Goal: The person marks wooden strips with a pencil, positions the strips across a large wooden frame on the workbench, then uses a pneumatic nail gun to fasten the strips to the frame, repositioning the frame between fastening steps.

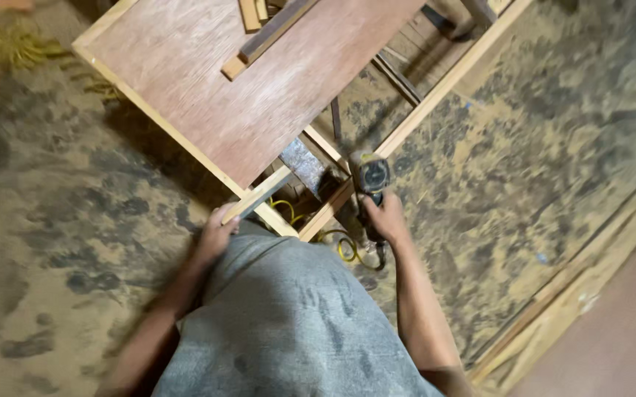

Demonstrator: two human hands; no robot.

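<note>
My right hand [386,217] grips a dark pneumatic nail gun [371,179], its head against the pale wooden frame rail [436,94] near the frame's near corner. My left hand [217,229] holds the end of a short grey-edged wooden strip [263,192] that lies across the corner of the frame. A reddish-brown plywood panel [244,81] covers the left part of the frame. A yellow hose [347,248] curls below the tool. My grey shirt fills the bottom centre.
Loose wooden battens [263,33] lie on top of the panel. The sawdust-covered floor [61,220] surrounds the frame. Long pale boards [553,309] and a brown sheet [619,331] lie at the lower right. Yellow fibres [9,55] sit at the upper left.
</note>
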